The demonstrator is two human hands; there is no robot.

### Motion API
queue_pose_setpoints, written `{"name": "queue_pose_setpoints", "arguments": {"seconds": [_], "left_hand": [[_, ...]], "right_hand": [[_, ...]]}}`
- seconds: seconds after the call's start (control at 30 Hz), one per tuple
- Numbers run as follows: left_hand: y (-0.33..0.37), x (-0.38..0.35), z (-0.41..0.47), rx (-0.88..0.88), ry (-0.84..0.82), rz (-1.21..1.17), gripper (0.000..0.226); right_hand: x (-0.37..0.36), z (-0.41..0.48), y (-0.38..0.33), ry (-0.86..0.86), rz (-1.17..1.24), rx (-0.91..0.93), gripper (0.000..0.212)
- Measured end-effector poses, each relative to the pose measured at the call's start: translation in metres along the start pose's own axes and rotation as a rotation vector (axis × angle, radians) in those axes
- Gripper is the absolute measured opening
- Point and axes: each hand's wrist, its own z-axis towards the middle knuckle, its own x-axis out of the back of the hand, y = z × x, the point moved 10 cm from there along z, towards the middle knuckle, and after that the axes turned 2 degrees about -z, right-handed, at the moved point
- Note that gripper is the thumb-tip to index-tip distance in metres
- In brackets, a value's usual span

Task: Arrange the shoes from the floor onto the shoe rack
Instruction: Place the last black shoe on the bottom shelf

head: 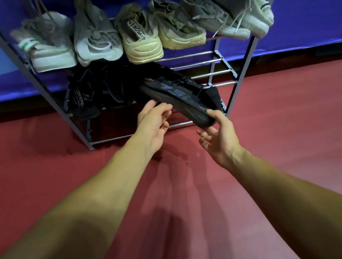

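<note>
Two bare hands tilt a black trainer at the lower shelf of a grey metal rack.

Over the dark red floor [276, 136], the right hand [218, 137] pinches the heel of the black mesh trainer [180, 98], fingers clamped; the left hand [154, 124] touches its sole, fingers loosely curled. Beyond, the grey metal-tube shoe rack [217, 72] holds two black trainers [94, 94] on that shelf, and six pale trainers [140, 30] above.
</note>
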Motion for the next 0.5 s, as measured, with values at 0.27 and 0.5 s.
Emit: {"name": "queue_pose_setpoints", "arguments": {"seconds": [0.27, 0.5], "left_hand": [[0.016, -0.018, 0.019, -0.050, -0.023, 0.068, 0.014], [-0.036, -0.016, 0.021, 0.094, 0.028, 0.056, 0.025]], "right_hand": [[0.000, 0.022, 0.002, -0.209, -0.102, -0.143, 0.031], [-0.003, 0.043, 0.011, -0.293, 0.023, -0.203, 0.047]]}}
